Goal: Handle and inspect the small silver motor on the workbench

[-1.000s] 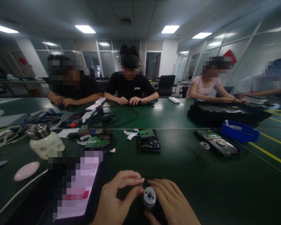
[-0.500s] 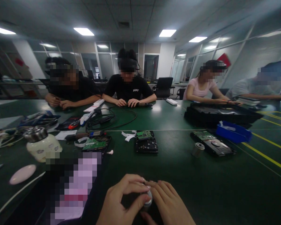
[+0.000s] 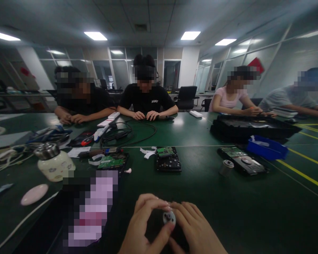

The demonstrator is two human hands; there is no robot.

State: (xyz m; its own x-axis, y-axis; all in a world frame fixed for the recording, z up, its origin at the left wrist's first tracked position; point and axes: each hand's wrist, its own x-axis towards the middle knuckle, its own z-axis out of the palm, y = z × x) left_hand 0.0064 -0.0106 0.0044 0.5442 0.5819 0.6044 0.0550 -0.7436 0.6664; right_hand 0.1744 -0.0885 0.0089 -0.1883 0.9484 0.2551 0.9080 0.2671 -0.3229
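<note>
Low in the middle of the view, my two hands are closed around a small round metal motor (image 3: 169,219). Its pale end face, with a central boss and dark holes, points up toward me. My left hand (image 3: 145,222) pinches it, thumb on the near edge and fingertips on the far edge. Curled against its right side is my right hand (image 3: 194,224), with that thumb partly hidden below. The motor's body is mostly covered by my fingers. A similar metal cylinder (image 3: 227,168) stands upright on the green table (image 3: 196,187), farther right.
Hard drives with green boards (image 3: 168,160) lie ahead, one beside a blue bin (image 3: 267,147). A black tray (image 3: 254,127) is behind. On the left are a cream bottle (image 3: 57,165), a pink oval object (image 3: 34,194), cables and a blurred-out dark case. Several people sit opposite.
The motor's end face has turned up toward me and shows its holes. My hands remain around it. The whole view has shifted slightly.
</note>
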